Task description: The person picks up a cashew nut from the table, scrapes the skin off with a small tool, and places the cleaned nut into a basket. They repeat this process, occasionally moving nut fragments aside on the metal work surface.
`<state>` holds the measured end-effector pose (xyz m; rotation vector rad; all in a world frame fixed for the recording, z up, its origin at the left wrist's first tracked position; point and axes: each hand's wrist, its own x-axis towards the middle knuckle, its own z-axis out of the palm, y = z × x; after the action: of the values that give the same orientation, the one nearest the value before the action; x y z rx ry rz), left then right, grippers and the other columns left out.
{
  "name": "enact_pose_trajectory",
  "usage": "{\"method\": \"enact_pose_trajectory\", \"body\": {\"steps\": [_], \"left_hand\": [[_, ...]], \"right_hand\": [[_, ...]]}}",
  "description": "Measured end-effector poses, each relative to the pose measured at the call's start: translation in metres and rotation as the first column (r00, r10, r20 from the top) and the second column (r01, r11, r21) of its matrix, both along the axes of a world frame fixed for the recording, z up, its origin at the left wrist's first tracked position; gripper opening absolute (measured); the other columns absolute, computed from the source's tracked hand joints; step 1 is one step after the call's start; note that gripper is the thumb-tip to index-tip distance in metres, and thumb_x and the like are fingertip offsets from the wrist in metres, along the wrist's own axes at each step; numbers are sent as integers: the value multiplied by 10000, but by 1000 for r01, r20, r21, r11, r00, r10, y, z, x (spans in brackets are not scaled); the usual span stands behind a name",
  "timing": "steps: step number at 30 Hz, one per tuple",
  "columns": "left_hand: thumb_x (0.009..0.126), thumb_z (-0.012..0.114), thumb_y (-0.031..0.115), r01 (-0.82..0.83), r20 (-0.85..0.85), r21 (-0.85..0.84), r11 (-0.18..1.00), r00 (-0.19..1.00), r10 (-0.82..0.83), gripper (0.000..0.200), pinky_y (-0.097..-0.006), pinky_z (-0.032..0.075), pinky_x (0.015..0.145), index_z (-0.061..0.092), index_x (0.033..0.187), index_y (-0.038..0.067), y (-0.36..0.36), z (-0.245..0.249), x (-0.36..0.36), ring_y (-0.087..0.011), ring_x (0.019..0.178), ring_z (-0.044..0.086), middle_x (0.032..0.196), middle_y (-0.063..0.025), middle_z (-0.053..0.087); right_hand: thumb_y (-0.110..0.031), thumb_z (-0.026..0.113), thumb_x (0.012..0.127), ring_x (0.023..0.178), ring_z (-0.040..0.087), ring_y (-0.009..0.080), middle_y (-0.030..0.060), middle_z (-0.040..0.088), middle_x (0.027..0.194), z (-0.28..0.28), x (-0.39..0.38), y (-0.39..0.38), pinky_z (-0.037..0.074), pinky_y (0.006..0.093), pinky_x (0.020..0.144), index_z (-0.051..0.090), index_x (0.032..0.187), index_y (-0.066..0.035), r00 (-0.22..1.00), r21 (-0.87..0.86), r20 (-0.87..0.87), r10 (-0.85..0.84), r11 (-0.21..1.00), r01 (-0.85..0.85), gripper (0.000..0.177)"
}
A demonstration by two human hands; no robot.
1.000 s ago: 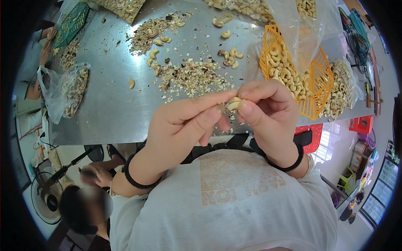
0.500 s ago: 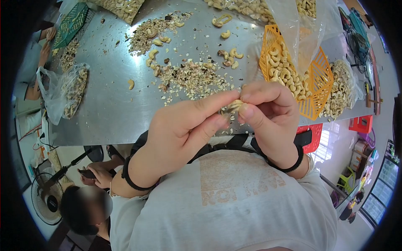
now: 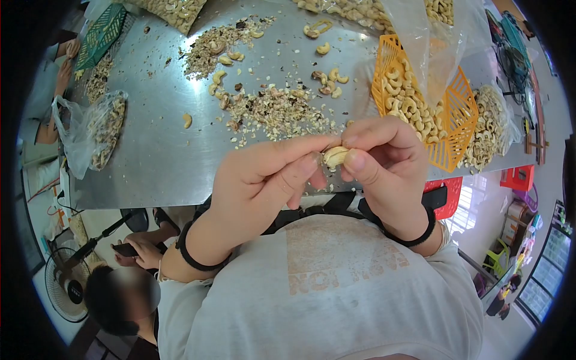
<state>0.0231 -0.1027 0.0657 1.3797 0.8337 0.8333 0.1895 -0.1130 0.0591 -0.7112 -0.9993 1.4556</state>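
Note:
A pale cashew nut [image 3: 335,157] is between my two hands, above the table's near edge. My right hand [image 3: 387,153] pinches it from the right with thumb and forefinger. From the left, the closed thumb and fingertips of my left hand [image 3: 261,177] press on its other end. Whether a small tool is hidden in those left fingers I cannot make out. Just beyond my hands lies a heap of nut crumbs and skins [image 3: 273,114]. To the right of it, an orange plastic basket [image 3: 462,102] holds many cashews.
The steel table [image 3: 156,150] bears a second crumb heap [image 3: 216,48], loose cashews, and bags of nuts [image 3: 174,12] at the back. A clear bag [image 3: 99,129] lies left, near a green basket [image 3: 102,36] and another person's hands. A seated person [image 3: 123,300] holds a phone.
The cashew has turned, and its pale side now shows more fully. My left fingertips have shifted slightly; my right hand keeps its pinch.

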Motion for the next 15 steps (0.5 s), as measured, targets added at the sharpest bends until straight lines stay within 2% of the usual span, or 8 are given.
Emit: {"method": "enact_pose_trajectory", "body": {"steps": [1, 5, 8, 10, 11, 14, 15], "left_hand": [[835, 429, 81, 29, 79, -113, 993, 997, -21, 257, -168, 338, 419, 503, 1059, -21, 1, 0, 0, -55, 489, 441, 671, -79, 549], [833, 436, 93, 7, 69, -103, 995, 998, 0, 274, -166, 350, 435, 489, 1074, -26, 0, 0, -1, -56, 495, 441, 684, -87, 549], [826, 444, 89, 10, 16, -69, 998, 1000, -9, 292, -162, 356, 451, 474, 1095, -23, -1, 2, 1, -54, 517, 447, 709, -88, 556], [819, 449, 82, 16, -17, 57, 998, 1000, -15, 312, -159, 360, 464, 459, 1114, -20, -2, 1, 2, -53, 542, 453, 733, -88, 561], [819, 449, 82, 15, -17, 56, 998, 1000, -14, 312, -159, 360, 464, 459, 1114, -20, -1, 1, 2, -53, 542, 453, 733, -88, 561], [817, 440, 64, 25, -71, 114, 993, 997, -17, 313, -159, 361, 464, 456, 1117, -21, 2, 0, 0, -55, 559, 462, 750, -90, 564], [822, 431, 65, 28, -69, 145, 989, 997, -18, 308, -161, 358, 459, 456, 1117, -22, 3, -2, -1, -57, 546, 460, 745, -95, 562]], "right_hand": [[-28, 565, 761, 673, 533, 102, 70, 564, 773, 0, 0, 0, 432, 202, 601, 500, 807, 0, 998, -36, -43, 35, 999, -36, 85], [-57, 578, 760, 657, 527, 80, 53, 566, 746, -5, 2, 0, 425, 191, 586, 505, 813, -6, 1000, -63, -17, -9, 998, 8, 104], [-68, 590, 754, 648, 521, 68, 49, 566, 752, -6, 3, 1, 425, 189, 587, 509, 821, -8, 1000, -86, -11, -21, 996, 20, 121], [-69, 587, 757, 645, 521, 70, 51, 567, 754, -6, 3, 2, 426, 190, 590, 508, 832, -6, 1000, -78, 0, -29, 997, 29, 125], [-69, 587, 757, 645, 521, 70, 51, 567, 754, -6, 3, 2, 426, 190, 590, 508, 832, -6, 1000, -79, 0, -28, 997, 28, 125], [-64, 580, 760, 655, 523, 77, 54, 568, 763, -6, 2, 3, 428, 195, 598, 507, 840, -8, 999, -93, -30, -13, 996, 10, 122], [-61, 578, 761, 669, 524, 80, 56, 568, 772, -8, 3, 5, 429, 199, 606, 506, 847, -8, 998, -125, -60, 35, 991, -42, 124]]}}
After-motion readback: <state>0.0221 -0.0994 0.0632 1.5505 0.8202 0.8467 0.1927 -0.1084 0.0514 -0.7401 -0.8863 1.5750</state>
